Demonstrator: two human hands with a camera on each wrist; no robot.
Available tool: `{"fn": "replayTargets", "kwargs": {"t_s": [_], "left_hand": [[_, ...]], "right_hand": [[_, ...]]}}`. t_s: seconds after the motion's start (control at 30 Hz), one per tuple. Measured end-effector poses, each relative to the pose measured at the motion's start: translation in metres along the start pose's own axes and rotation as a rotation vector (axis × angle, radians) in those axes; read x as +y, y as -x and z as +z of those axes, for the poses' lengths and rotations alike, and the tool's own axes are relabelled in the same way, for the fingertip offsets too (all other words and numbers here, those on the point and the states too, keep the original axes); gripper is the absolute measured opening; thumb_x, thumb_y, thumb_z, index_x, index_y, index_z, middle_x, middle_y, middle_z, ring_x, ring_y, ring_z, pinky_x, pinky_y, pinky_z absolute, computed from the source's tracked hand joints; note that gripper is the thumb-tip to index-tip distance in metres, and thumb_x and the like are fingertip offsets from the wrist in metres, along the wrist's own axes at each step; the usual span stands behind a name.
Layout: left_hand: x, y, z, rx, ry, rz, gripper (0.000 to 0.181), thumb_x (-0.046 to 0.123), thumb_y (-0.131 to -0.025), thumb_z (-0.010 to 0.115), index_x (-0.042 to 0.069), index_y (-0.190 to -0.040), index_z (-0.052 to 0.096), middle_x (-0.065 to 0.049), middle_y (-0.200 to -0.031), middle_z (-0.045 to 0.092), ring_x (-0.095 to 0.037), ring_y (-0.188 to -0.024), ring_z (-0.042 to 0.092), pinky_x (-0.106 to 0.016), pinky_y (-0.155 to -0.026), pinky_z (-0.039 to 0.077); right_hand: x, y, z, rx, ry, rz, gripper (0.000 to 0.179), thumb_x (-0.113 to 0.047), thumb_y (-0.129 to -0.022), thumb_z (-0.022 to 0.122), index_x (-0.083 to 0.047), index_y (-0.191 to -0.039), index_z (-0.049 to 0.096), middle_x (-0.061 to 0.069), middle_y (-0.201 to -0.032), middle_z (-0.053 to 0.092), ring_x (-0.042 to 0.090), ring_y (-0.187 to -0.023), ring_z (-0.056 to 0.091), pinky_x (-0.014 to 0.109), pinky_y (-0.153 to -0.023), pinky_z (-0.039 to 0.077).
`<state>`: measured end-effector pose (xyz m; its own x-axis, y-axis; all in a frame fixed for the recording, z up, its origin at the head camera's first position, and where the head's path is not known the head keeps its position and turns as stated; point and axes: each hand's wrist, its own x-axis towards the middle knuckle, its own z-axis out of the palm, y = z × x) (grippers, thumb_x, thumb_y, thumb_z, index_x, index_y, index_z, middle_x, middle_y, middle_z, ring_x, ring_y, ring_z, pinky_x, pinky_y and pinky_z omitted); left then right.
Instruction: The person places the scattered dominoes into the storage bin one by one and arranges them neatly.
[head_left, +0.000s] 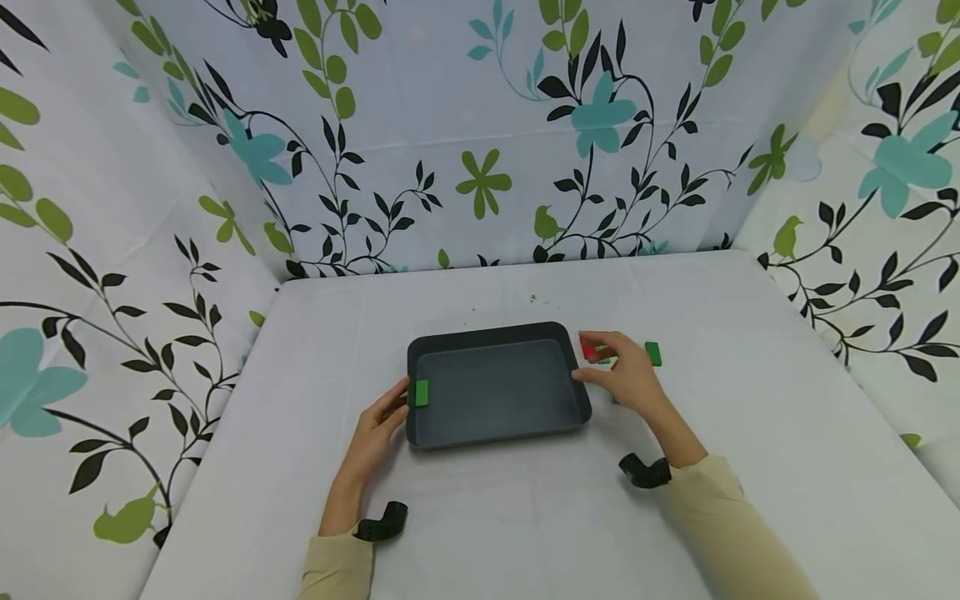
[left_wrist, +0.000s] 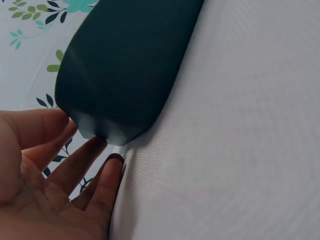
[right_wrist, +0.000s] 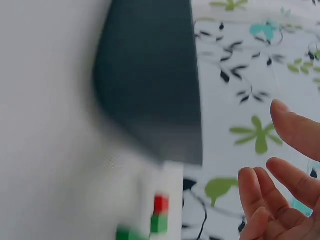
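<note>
A dark grey baking tray (head_left: 495, 387) lies on the white table, with a green block (head_left: 422, 392) inside at its left end. My left hand (head_left: 378, 429) touches the tray's left side, its fingertips against the outer wall in the left wrist view. Over the right rim is my right hand (head_left: 618, 371), thumb and fingers spread and holding nothing, as the right wrist view (right_wrist: 285, 195) confirms. Beyond that rim, partly hidden by the right hand, sit a red block (head_left: 588, 351) and a green block (right_wrist: 159, 223). Another green block (head_left: 654, 353) lies further right.
A white cloth covers the table (head_left: 480, 517). Hanging fabric (head_left: 420, 125) printed with leaves and flowers encloses the back and both sides. Each wrist wears a black camera mount, one at the left wrist (head_left: 382, 522) and one at the right wrist (head_left: 645, 472).
</note>
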<state>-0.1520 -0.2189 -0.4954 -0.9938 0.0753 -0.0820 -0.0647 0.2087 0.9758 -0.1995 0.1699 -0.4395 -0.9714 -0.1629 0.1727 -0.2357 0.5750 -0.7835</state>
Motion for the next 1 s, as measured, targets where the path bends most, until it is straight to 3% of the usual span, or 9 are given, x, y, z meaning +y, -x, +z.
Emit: {"fn": "replayTargets", "kwargs": {"t_s": [0.17, 0.37, 0.57, 0.8, 1.0], "left_hand": [[0.003, 0.001, 0.000, -0.005, 0.001, -0.006, 0.050, 0.008, -0.103, 0.048, 0.011, -0.151, 0.038, -0.015, -0.153, 0.041, -0.032, -0.140, 0.040, -0.007, -0.093, 0.036], [0.005, 0.002, 0.000, -0.010, 0.003, -0.010, 0.050, 0.009, -0.103, 0.048, 0.011, -0.151, 0.038, -0.014, -0.154, 0.040, -0.031, -0.140, 0.039, -0.007, -0.093, 0.036], [0.002, 0.002, -0.001, -0.007, 0.000, -0.004, 0.050, 0.008, -0.102, 0.048, 0.010, -0.151, 0.038, -0.014, -0.154, 0.039, -0.031, -0.140, 0.039, -0.007, -0.093, 0.036], [-0.001, 0.001, 0.000, 0.007, -0.013, 0.007, 0.049, 0.008, -0.102, 0.048, 0.008, -0.150, 0.039, -0.016, -0.153, 0.041, -0.034, -0.138, 0.041, -0.008, -0.092, 0.037], [-0.001, 0.001, -0.001, 0.006, -0.008, -0.007, 0.050, 0.008, -0.102, 0.049, 0.010, -0.150, 0.039, -0.013, -0.153, 0.042, -0.031, -0.139, 0.041, -0.007, -0.092, 0.037]], "right_hand": [[0.029, 0.014, -0.027, -0.019, 0.064, 0.145, 0.063, -0.016, -0.082, 0.079, -0.004, -0.139, 0.053, 0.021, -0.128, 0.059, 0.034, -0.105, 0.059, 0.036, -0.079, 0.048], [0.052, 0.025, -0.036, -0.080, 0.008, 0.305, 0.068, -0.015, -0.082, 0.078, -0.002, -0.142, 0.048, 0.023, -0.129, 0.058, 0.032, -0.109, 0.055, 0.030, -0.074, 0.046], [0.060, 0.027, -0.028, -0.095, -0.021, 0.323, 0.066, -0.011, -0.081, 0.078, 0.002, -0.139, 0.050, 0.024, -0.129, 0.057, 0.031, -0.105, 0.057, 0.029, -0.076, 0.046], [0.062, 0.027, -0.021, -0.097, 0.006, 0.353, 0.064, -0.008, -0.079, 0.079, 0.004, -0.136, 0.052, 0.021, -0.107, 0.064, 0.026, -0.097, 0.057, 0.028, -0.077, 0.045], [0.062, 0.027, -0.018, -0.081, 0.054, 0.344, 0.061, -0.005, -0.078, 0.080, 0.005, -0.133, 0.055, 0.020, -0.104, 0.062, 0.028, -0.096, 0.057, 0.029, -0.076, 0.046]]}}
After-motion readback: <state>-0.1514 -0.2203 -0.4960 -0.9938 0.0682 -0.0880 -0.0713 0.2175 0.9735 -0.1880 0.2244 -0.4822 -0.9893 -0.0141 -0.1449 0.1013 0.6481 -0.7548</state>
